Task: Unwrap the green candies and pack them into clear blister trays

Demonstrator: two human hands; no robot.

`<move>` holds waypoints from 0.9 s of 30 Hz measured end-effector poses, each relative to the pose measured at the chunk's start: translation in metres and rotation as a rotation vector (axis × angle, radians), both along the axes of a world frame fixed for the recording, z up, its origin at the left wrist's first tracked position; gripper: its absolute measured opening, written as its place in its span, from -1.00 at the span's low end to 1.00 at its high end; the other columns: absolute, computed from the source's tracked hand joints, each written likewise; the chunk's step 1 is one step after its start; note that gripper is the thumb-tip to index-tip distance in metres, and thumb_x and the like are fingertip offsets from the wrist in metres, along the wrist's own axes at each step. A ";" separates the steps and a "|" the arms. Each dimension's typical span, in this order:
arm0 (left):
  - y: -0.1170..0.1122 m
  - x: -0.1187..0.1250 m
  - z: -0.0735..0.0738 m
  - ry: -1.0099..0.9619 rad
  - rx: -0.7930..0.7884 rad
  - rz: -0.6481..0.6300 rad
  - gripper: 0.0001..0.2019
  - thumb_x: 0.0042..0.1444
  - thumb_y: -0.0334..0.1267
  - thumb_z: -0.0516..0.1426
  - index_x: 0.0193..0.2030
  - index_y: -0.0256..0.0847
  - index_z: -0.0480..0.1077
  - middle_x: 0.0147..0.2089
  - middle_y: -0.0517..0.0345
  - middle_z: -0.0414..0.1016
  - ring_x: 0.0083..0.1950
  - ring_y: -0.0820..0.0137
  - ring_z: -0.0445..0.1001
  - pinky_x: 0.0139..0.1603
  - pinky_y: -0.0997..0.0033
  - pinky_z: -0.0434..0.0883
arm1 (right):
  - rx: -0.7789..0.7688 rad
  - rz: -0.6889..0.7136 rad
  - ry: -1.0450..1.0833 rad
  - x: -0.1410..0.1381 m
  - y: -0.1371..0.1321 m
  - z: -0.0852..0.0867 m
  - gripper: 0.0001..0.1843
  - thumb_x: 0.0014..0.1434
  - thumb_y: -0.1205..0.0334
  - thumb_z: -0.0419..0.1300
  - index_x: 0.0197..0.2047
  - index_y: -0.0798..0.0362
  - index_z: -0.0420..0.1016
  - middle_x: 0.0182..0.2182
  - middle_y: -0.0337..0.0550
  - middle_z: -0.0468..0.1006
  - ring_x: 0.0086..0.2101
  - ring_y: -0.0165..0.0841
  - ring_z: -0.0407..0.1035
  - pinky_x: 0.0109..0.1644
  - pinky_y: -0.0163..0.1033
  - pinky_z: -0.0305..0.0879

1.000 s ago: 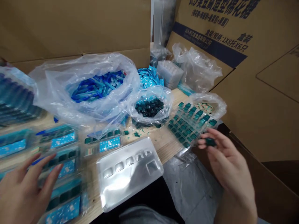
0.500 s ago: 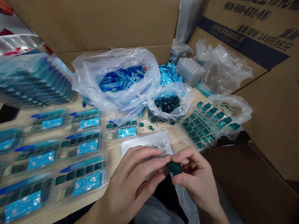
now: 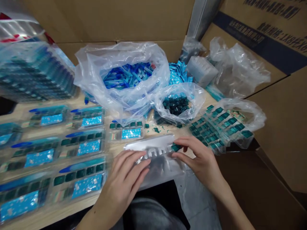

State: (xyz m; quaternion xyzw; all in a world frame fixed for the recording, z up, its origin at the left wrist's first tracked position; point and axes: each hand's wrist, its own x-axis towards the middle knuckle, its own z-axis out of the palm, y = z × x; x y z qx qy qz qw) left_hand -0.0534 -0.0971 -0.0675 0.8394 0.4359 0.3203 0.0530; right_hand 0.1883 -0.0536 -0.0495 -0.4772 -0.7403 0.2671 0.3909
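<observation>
The left hand [image 3: 124, 182] lies with its fingers [image 3: 141, 163] spread flat and only slightly curled on a clear plastic blister tray [image 3: 155, 166], a wide, open grip that pinches nothing. The right hand [image 3: 199, 159] forms a narrower grip at the tray's far right end, its fingertips [image 3: 179, 150] against a teal square piece [image 3: 176, 147] that sits at the end of the tray's row of cavities; whether they are actually pinching it, I cannot tell. The tray lies between the two hands, with its silvery back catching the light, and its near part reaches past the edge of the wooden table [image 3: 59, 212]. Left of the left grip are rows of blister packs [image 3: 81, 180], each holding dark teal squares, a blue-tipped piece and a blue printed card. A stacked bundle of packs in clear plastic [image 3: 35, 73] lies beyond them. Ahead of the grips, a large plastic bag of blue sticks [image 3: 127, 76] and a smaller bag of dark teal squares [image 3: 176, 103] sit on the table, with small teal chips [image 3: 155, 130] scattered just beyond the tray. To the right of the right grip lies a clear sheet of teal squares [image 3: 216, 126]. Cardboard box panels [image 3: 283, 127] wall in the table.
</observation>
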 end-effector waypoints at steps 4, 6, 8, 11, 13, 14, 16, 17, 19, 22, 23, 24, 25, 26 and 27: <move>0.000 0.000 -0.003 -0.023 -0.033 0.022 -0.80 0.33 -0.46 0.02 -0.02 -0.25 0.42 0.03 -0.04 0.49 0.08 0.21 0.41 0.13 0.14 0.37 | -0.032 0.133 -0.133 0.001 0.002 0.009 -0.73 0.30 0.32 0.18 0.04 -0.04 0.57 -0.08 -0.06 0.62 -0.12 -0.27 0.55 -0.09 -0.22 0.52; 0.000 0.000 -0.004 -0.043 -0.047 0.032 -0.79 0.33 -0.45 0.01 -0.02 -0.22 0.43 0.04 -0.02 0.51 0.08 0.22 0.44 0.11 0.16 0.40 | -0.030 0.153 -0.161 0.003 0.003 0.014 -0.75 0.31 0.32 0.17 0.00 -0.05 0.59 -0.13 -0.08 0.63 -0.17 -0.28 0.56 -0.11 -0.22 0.52; 0.000 0.000 -0.004 -0.048 -0.047 0.036 -0.78 0.32 -0.45 0.02 -0.02 -0.20 0.43 0.04 -0.02 0.51 0.07 0.21 0.45 0.09 0.16 0.42 | -0.025 0.161 -0.202 0.002 0.006 0.016 -0.78 0.32 0.30 0.16 -0.03 -0.02 0.59 -0.16 -0.05 0.63 -0.20 -0.26 0.56 -0.16 -0.20 0.52; 0.001 -0.001 -0.004 -0.036 -0.036 0.020 -0.78 0.31 -0.46 0.02 -0.01 -0.23 0.43 0.04 -0.04 0.51 0.07 0.20 0.46 0.09 0.16 0.43 | 0.043 0.199 -0.335 -0.001 0.012 0.017 -0.79 0.35 0.26 0.12 -0.08 0.04 0.59 -0.21 0.01 0.64 -0.24 -0.22 0.53 -0.21 -0.15 0.49; 0.001 0.000 -0.004 -0.039 -0.034 0.010 -0.78 0.31 -0.47 0.02 -0.01 -0.25 0.43 0.04 -0.05 0.51 0.07 0.21 0.45 0.10 0.18 0.43 | 0.118 0.223 -0.447 -0.003 0.013 0.017 -0.77 0.36 0.25 0.10 -0.14 0.04 0.60 -0.26 -0.01 0.65 -0.29 -0.21 0.50 -0.25 -0.12 0.46; 0.002 0.000 -0.005 -0.046 -0.034 0.009 -0.78 0.30 -0.48 0.03 -0.01 -0.25 0.43 0.04 -0.05 0.51 0.07 0.21 0.45 0.10 0.19 0.43 | 0.145 0.226 -0.498 -0.004 0.013 0.017 -0.76 0.36 0.24 0.08 -0.16 0.03 0.60 -0.28 -0.01 0.66 -0.31 -0.20 0.49 -0.26 -0.11 0.44; 0.001 0.000 -0.006 -0.064 -0.034 0.006 -0.77 0.29 -0.49 0.03 -0.01 -0.25 0.43 0.05 -0.06 0.50 0.08 0.21 0.45 0.11 0.19 0.43 | 0.155 0.217 -0.563 -0.004 0.012 0.020 -0.73 0.37 0.24 0.06 -0.20 0.03 0.60 -0.30 -0.01 0.66 -0.33 -0.19 0.48 -0.29 -0.10 0.43; 0.001 0.000 -0.007 -0.073 -0.040 0.003 -0.77 0.29 -0.50 0.04 0.00 -0.25 0.43 0.06 -0.06 0.50 0.08 0.21 0.44 0.11 0.19 0.43 | 0.137 0.225 -0.557 -0.003 0.012 0.023 -0.73 0.36 0.23 0.07 -0.20 0.03 0.60 -0.29 0.00 0.65 -0.32 -0.19 0.49 -0.28 -0.10 0.44; 0.000 -0.001 -0.010 -0.100 -0.059 0.004 -0.75 0.29 -0.51 0.04 0.02 -0.24 0.42 0.09 -0.06 0.47 0.11 0.21 0.42 0.14 0.19 0.41 | 0.059 0.256 -0.476 0.000 0.020 0.029 -0.78 0.34 0.19 0.12 -0.13 0.02 0.60 -0.21 0.01 0.64 -0.23 -0.17 0.53 -0.21 -0.10 0.47; -0.004 -0.004 -0.011 -0.125 -0.077 -0.018 -0.71 0.26 -0.52 0.06 0.06 -0.20 0.41 0.13 -0.03 0.45 0.17 0.22 0.40 0.18 0.21 0.40 | -0.014 0.155 -0.303 0.004 0.057 0.033 -0.76 0.29 0.23 0.17 -0.02 -0.03 0.58 -0.06 -0.01 0.59 -0.07 -0.16 0.51 -0.01 -0.06 0.45; -0.006 -0.005 -0.011 -0.134 -0.077 -0.022 -0.70 0.26 -0.52 0.07 0.07 -0.18 0.41 0.13 -0.02 0.45 0.18 0.23 0.39 0.19 0.21 0.39 | -0.002 0.074 -0.280 0.004 0.075 0.030 -0.78 0.27 0.27 0.17 -0.07 -0.02 0.60 -0.09 -0.02 0.60 -0.07 -0.15 0.50 0.01 -0.02 0.43; -0.007 -0.006 -0.011 -0.146 -0.076 -0.019 -0.69 0.26 -0.53 0.07 0.07 -0.16 0.41 0.13 0.00 0.45 0.19 0.23 0.39 0.20 0.21 0.39 | 0.000 0.041 -0.271 0.003 0.095 0.025 -0.77 0.24 0.35 0.16 -0.12 0.00 0.62 -0.12 -0.01 0.60 -0.09 -0.13 0.50 0.03 0.01 0.41; -0.009 -0.006 -0.011 -0.160 -0.079 -0.010 -0.68 0.26 -0.53 0.06 0.07 -0.14 0.41 0.12 0.01 0.46 0.19 0.23 0.38 0.21 0.20 0.39 | -0.001 0.031 -0.259 0.000 0.115 0.019 -0.79 0.18 0.41 0.18 -0.20 0.02 0.64 -0.20 -0.02 0.61 -0.15 -0.14 0.52 0.00 0.01 0.42; -0.011 -0.007 -0.011 -0.177 -0.086 0.009 -0.68 0.28 -0.53 0.04 0.07 -0.13 0.41 0.12 0.02 0.46 0.20 0.24 0.38 0.22 0.19 0.38 | -0.006 0.030 -0.240 -0.003 0.135 0.011 -0.80 0.10 0.45 0.23 -0.27 0.03 0.65 -0.28 -0.06 0.62 -0.24 -0.17 0.53 -0.05 -0.02 0.44; -0.013 -0.009 -0.011 -0.198 -0.090 0.033 -0.69 0.29 -0.52 0.02 0.06 -0.12 0.41 0.11 0.01 0.46 0.19 0.24 0.39 0.22 0.19 0.38 | -0.012 0.042 -0.214 -0.006 0.153 0.002 -0.81 0.02 0.47 0.29 -0.33 0.02 0.65 -0.35 -0.11 0.62 -0.31 -0.21 0.52 -0.10 -0.07 0.46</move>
